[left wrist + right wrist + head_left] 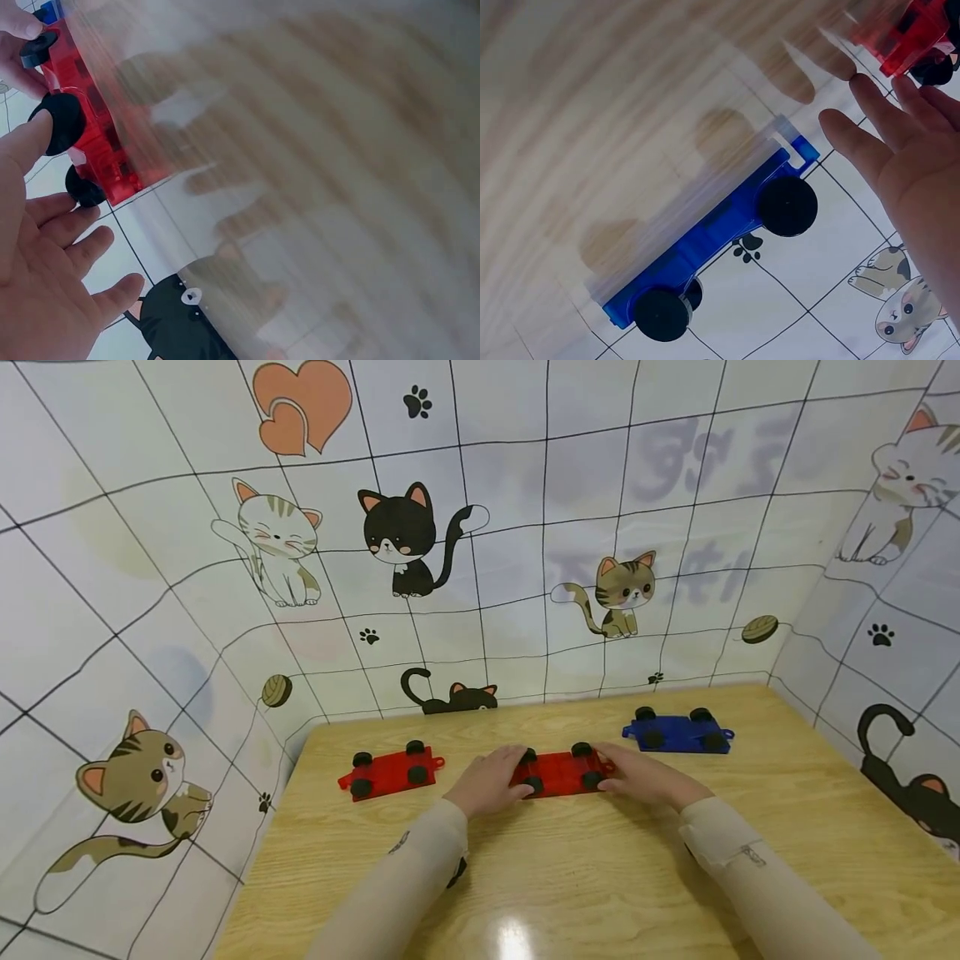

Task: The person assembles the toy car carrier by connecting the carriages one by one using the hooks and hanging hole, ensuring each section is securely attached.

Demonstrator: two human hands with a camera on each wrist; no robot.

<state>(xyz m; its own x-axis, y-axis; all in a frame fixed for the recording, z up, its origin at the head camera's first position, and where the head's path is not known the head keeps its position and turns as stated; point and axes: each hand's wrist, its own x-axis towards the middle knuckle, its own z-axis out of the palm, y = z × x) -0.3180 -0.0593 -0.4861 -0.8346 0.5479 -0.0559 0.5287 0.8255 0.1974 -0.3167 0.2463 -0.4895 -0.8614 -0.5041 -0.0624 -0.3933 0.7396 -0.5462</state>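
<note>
At the middle of the table lies a red toy car base (pixel 564 774) with hitch ends, its flat side down and its black wheels up. My left hand (pixel 489 782) pinches its left end, the thumb on the near wheel (pixel 61 124) and the fingers at the far wheel (pixel 84 186). At the opposite end my right hand (pixel 641 774) grips it by thumb and fingers. To the left rests a second red car base (pixel 393 774), also wheels up. A blue car base (pixel 678 732) sits beyond my right hand, placed the same way; the right wrist view shows its side.
The pale wood table (pixel 562 877) meets a wall covering (pixel 517 568) printed with cats and grid lines at the back and sides. Both forearms, in light sleeves, reach across the table's front part.
</note>
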